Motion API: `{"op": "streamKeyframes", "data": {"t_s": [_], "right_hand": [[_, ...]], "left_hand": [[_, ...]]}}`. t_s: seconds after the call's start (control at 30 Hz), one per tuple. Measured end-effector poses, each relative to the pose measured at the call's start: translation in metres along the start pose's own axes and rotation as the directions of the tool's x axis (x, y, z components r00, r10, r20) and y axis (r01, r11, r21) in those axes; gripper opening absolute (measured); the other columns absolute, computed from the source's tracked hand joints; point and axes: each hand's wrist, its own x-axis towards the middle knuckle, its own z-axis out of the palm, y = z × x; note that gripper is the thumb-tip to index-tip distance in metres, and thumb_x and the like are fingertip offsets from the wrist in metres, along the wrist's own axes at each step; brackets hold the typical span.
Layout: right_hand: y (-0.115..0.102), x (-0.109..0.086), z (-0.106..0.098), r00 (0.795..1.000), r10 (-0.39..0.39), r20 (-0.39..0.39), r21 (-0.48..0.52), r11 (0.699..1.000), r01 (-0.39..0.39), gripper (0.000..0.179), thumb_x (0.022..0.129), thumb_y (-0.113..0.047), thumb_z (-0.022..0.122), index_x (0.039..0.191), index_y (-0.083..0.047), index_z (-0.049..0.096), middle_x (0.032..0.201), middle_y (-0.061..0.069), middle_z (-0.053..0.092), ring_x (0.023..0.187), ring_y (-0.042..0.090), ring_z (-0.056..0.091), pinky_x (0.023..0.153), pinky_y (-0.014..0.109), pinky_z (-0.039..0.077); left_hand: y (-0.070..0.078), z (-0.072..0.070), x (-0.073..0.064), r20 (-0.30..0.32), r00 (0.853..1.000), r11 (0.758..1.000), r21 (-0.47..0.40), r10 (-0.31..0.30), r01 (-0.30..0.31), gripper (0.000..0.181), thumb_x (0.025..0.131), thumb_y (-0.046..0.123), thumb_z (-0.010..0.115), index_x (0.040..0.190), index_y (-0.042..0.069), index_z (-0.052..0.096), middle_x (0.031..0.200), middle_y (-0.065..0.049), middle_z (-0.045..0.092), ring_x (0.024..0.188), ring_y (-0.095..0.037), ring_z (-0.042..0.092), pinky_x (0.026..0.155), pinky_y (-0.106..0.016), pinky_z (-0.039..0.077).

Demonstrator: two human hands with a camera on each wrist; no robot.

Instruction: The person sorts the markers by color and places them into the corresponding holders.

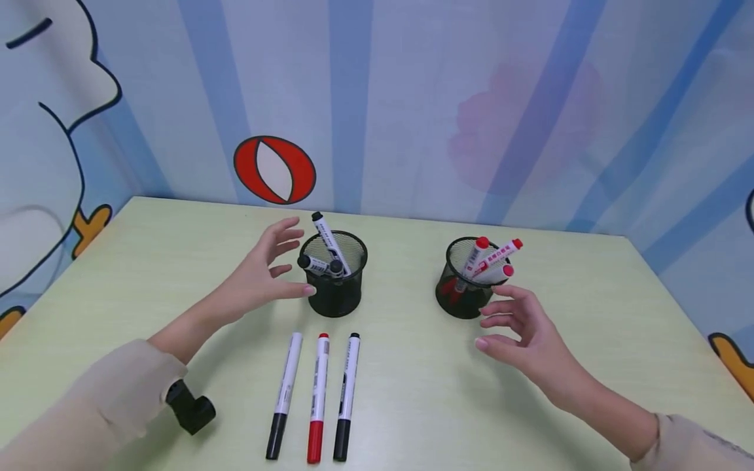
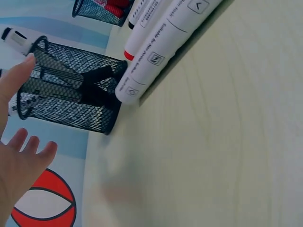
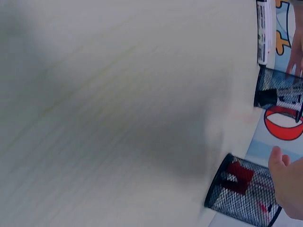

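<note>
My left hand [image 1: 259, 271] is beside a black mesh pen cup [image 1: 336, 297], fingers spread and thumb in front of its wall; whether it touches, I cannot tell. That cup holds black-capped markers [image 1: 332, 243]. On the right, my right hand [image 1: 533, 343] hovers by a second mesh pen cup [image 1: 462, 301] holding red-capped markers [image 1: 497, 256]. Its fingers are loosely bent, with nothing between them. Three whiteboard markers lie side by side on the table: a black one [image 1: 287, 379], a red one [image 1: 319, 386] and another black one [image 1: 348, 386].
The pale table [image 1: 412, 405] ends at the back against a blue striped backdrop [image 1: 400, 118] printed with cartoon shapes and a red ball [image 1: 275, 170]. A small black device [image 1: 190, 407] sits at the left sleeve's cuff.
</note>
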Motion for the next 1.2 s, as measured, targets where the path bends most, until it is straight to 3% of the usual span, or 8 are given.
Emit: {"op": "streamKeyframes", "data": {"t_s": [0.27, 0.6, 0.8, 1.03, 1.2], "right_hand": [[0.000, 0.004, 0.025, 0.992, 0.083, 0.097, 0.002, 0.996, -0.084, 0.062, 0.084, -0.011, 0.069, 0.134, -0.006, 0.034, 0.121, 0.022, 0.046, 0.108, 0.028, 0.053, 0.083, 0.028, 0.050], [-0.004, 0.017, 0.065, 0.955, 0.185, 0.231, 0.118, 0.969, -0.216, 0.062, 0.085, -0.011, 0.067, 0.136, -0.003, 0.033, 0.118, 0.023, 0.045, 0.099, 0.024, 0.056, 0.081, 0.037, 0.053], [-0.007, 0.023, 0.084, 0.949, 0.219, 0.229, 0.158, 0.953, -0.258, 0.058, 0.086, -0.008, 0.065, 0.136, -0.002, 0.036, 0.113, 0.022, 0.048, 0.091, 0.022, 0.061, 0.079, 0.038, 0.054], [-0.006, 0.032, 0.105, 0.945, 0.280, 0.169, 0.178, 0.934, -0.309, 0.055, 0.083, -0.002, 0.066, 0.132, -0.002, 0.042, 0.104, 0.018, 0.051, 0.082, 0.022, 0.063, 0.076, 0.039, 0.055], [-0.004, 0.036, 0.117, 0.947, 0.274, 0.168, 0.164, 0.940, -0.300, 0.054, 0.083, -0.001, 0.066, 0.132, 0.000, 0.042, 0.100, 0.015, 0.052, 0.081, 0.021, 0.064, 0.074, 0.038, 0.055]], "left_hand": [[-0.011, 0.011, 0.017, 0.052, 0.997, 0.998, -0.002, -0.057, 0.057, 0.100, 0.074, 0.013, 0.079, 0.148, 0.019, 0.012, 0.150, -0.010, 0.020, 0.136, -0.032, 0.021, 0.104, -0.050, 0.032], [-0.020, 0.014, 0.024, 0.124, 0.991, 0.998, -0.032, -0.042, 0.047, 0.099, 0.073, 0.014, 0.080, 0.147, 0.012, 0.014, 0.145, -0.012, 0.027, 0.133, -0.031, 0.023, 0.106, -0.054, 0.028], [-0.018, 0.015, 0.027, 0.126, 0.991, 0.999, -0.030, -0.035, 0.039, 0.099, 0.072, 0.015, 0.081, 0.146, 0.012, 0.016, 0.142, -0.012, 0.032, 0.131, -0.031, 0.027, 0.105, -0.055, 0.028], [-0.016, 0.016, 0.029, 0.132, 0.989, 0.997, -0.025, -0.065, 0.069, 0.097, 0.072, 0.013, 0.080, 0.145, 0.011, 0.018, 0.141, -0.012, 0.033, 0.129, -0.030, 0.029, 0.104, -0.053, 0.031], [-0.017, 0.018, 0.027, 0.138, 0.986, 0.995, -0.016, -0.091, 0.094, 0.097, 0.072, 0.015, 0.081, 0.145, 0.009, 0.018, 0.140, -0.013, 0.035, 0.128, -0.031, 0.031, 0.102, -0.052, 0.034]]}}
